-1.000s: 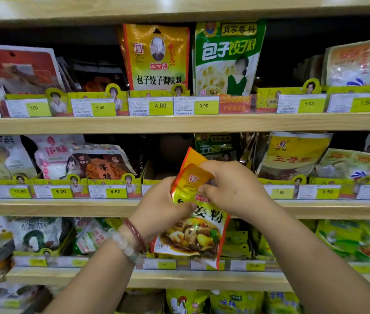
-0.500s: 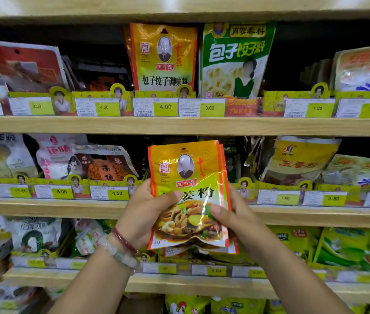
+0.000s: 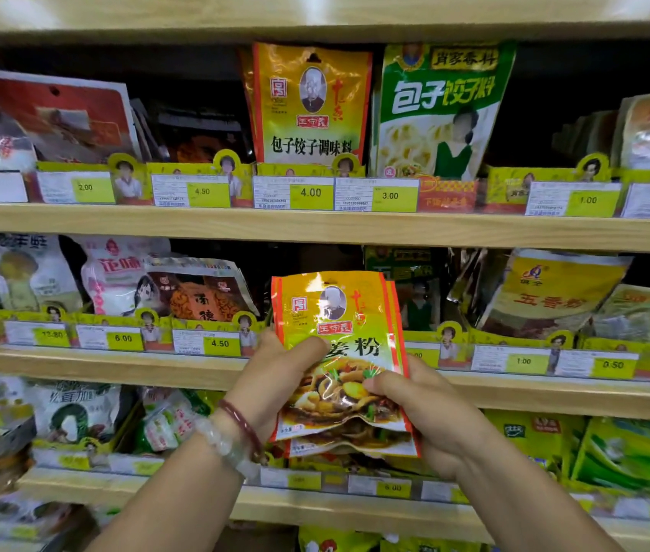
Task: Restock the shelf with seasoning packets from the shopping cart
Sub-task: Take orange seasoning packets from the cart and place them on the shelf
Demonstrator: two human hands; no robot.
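Head view. Both hands hold a small stack of yellow-orange seasoning packets [image 3: 341, 360] upright in front of the middle shelf [image 3: 116, 366], at the gap just right of the 4.50 price tag [image 3: 219, 343]. At least 2 packets show: a second lower edge sticks out beneath the front one.

Left hand [image 3: 275, 376]: fingers curled behind the stack's left edge, thumb pressed across the front face. Wrist carries 2 bracelets [image 3: 235, 436], 1 dark red, 1 pale.

Right hand [image 3: 423, 408]: thumb on the front near the printed food picture, fingers wrapped behind the right edge and lower corner.

The stack's top edge stands above the middle shelf's tag strip and hides part of the dark slot behind it. Above the middle shelf, a larger packet [image 3: 309, 105] with the same portrait print stands over the 4.00 tag [image 3: 310, 192], a green packet [image 3: 440, 109] just to its right.
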